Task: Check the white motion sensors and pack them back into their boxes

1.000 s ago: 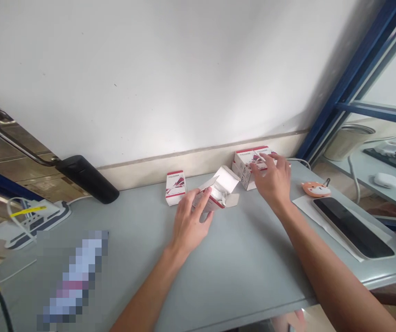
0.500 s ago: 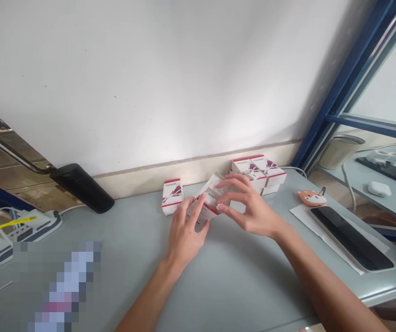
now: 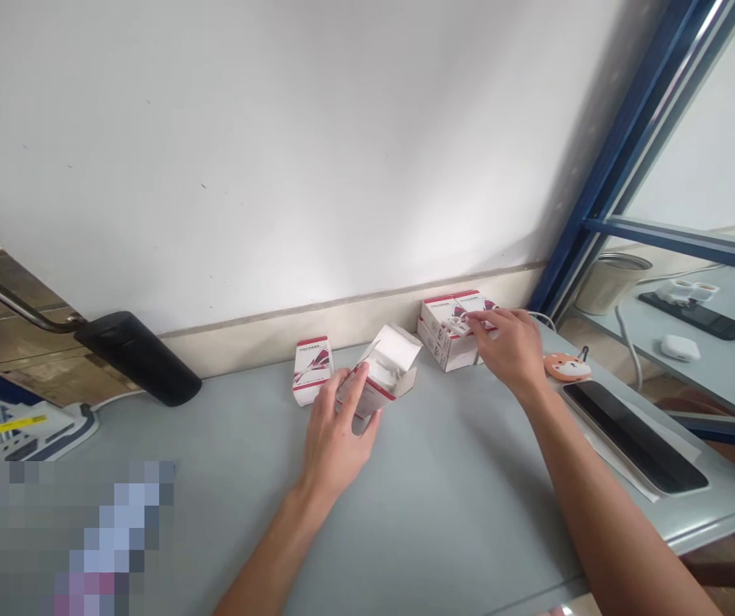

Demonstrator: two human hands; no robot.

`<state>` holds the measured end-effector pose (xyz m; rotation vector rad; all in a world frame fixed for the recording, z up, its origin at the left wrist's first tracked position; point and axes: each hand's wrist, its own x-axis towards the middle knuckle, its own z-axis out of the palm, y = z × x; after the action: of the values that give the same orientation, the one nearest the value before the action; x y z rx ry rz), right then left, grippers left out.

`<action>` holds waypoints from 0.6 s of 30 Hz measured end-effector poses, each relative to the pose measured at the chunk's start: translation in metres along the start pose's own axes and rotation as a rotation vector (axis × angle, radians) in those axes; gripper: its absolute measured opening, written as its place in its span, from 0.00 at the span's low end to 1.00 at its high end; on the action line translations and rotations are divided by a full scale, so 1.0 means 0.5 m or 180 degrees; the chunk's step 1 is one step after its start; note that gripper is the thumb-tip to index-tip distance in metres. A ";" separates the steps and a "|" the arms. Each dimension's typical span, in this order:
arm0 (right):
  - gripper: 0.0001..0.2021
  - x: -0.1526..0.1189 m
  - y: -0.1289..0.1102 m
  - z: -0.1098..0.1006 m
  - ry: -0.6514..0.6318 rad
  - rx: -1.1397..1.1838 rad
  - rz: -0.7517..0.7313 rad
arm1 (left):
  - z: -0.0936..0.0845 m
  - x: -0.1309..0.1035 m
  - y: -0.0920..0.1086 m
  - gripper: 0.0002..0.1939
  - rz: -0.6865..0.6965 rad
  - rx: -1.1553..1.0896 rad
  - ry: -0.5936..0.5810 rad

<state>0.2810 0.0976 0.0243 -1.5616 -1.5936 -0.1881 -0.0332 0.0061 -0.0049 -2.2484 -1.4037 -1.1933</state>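
My left hand (image 3: 340,441) grips a small white and red cardboard box (image 3: 367,398) by its sides. Its lid flap stands raised at the back, a side flap sticks out, and something whitish shows inside. My right hand (image 3: 509,346) is over a cluster of similar closed boxes (image 3: 435,329) against the wall, thumb and fingertips pinched together. Small white pieces (image 3: 459,324) lie on top of that cluster at the fingertips; whether one is in the pinch is unclear. Left of the open box, another closed box (image 3: 311,372) stands alone.
A black cylindrical object (image 3: 139,358) leans at the back left, near a white power strip (image 3: 26,441) with a yellow tag. On the right lie an orange animal-faced pouch (image 3: 567,367) and a phone (image 3: 633,436) on paper. A blue-framed mirror (image 3: 681,231) borders the right side.
My right hand has moved from the open box rightward to the box cluster, its fingers closing into a pinch. My left hand stays on the open box. The view has shifted slightly.
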 end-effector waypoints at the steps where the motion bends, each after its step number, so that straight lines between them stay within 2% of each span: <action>1: 0.15 0.001 -0.005 -0.002 0.0009 0.0038 -0.0023 | 0.001 -0.001 -0.001 0.43 -0.0006 -0.0007 -0.0008; 4: 0.15 0.000 -0.035 -0.016 0.0356 0.0288 -0.0134 | 0.003 -0.003 -0.002 0.42 -0.0026 -0.0008 -0.0018; 6: 0.13 -0.009 -0.073 -0.030 0.0675 0.0632 -0.0335 | 0.004 -0.004 -0.001 0.42 -0.0010 0.0022 0.0005; 8: 0.11 -0.026 -0.120 -0.045 0.0702 0.1047 -0.0694 | 0.003 -0.004 0.002 0.42 0.0030 0.0067 0.0037; 9: 0.10 -0.036 -0.143 -0.052 0.0474 0.1200 -0.0953 | 0.003 -0.004 0.003 0.42 0.0057 0.0088 0.0047; 12: 0.09 -0.063 -0.192 -0.061 -0.0564 0.1249 -0.1591 | 0.001 -0.005 0.007 0.43 0.0186 0.0161 0.0092; 14: 0.10 -0.071 -0.201 -0.056 -0.1084 0.1077 -0.1641 | -0.001 -0.003 0.008 0.43 0.0315 0.0217 0.0146; 18: 0.10 -0.072 -0.179 -0.026 -0.1658 0.0827 -0.1419 | -0.005 0.001 0.004 0.43 0.0508 0.0283 0.0219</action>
<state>0.2031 0.0448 0.0492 -1.0848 -2.2623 0.1999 -0.0325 0.0039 -0.0024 -2.1906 -1.2028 -1.1225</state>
